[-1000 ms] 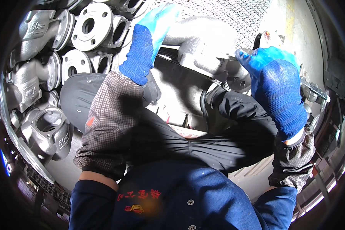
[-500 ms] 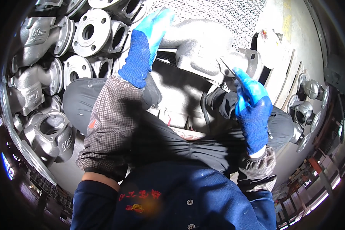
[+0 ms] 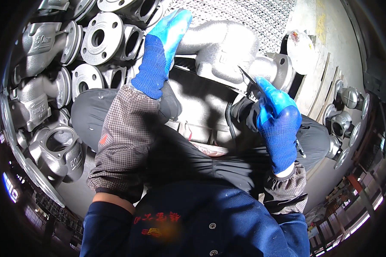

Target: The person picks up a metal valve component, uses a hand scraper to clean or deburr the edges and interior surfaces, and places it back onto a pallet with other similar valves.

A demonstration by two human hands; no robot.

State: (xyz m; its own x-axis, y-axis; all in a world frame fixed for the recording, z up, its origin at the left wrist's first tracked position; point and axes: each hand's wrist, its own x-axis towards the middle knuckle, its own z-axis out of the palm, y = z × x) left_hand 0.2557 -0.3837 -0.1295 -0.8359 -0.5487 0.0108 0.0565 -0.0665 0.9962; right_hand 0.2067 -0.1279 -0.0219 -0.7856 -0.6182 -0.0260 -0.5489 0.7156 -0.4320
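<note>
1. A large grey cast-metal valve body [image 3: 227,47] lies across the seated person's knees, in front of them.
2. The left hand in a blue glove [image 3: 161,51] rests on its left end.
3. The right hand in a blue glove [image 3: 276,115] sits at its right flange, holding a thin dark metal tool [image 3: 248,79] against the casting.
4. A heap of grey flanged valve castings [image 3: 64,73] lies to the left.
5. A few smaller grey valve castings [image 3: 345,113] stand to the right.
6. A perforated metal grating [image 3: 244,15] lies behind the valve body.

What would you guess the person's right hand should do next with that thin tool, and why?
Probably ease the thin tool forward until its tip meets the grey metal casting. The right hand holds it pointed at the casting's neck beside the flange, while the left hand rests on the casting's far end, seemingly steadying it across the lap. Whether the tip already touches is unclear.
</note>
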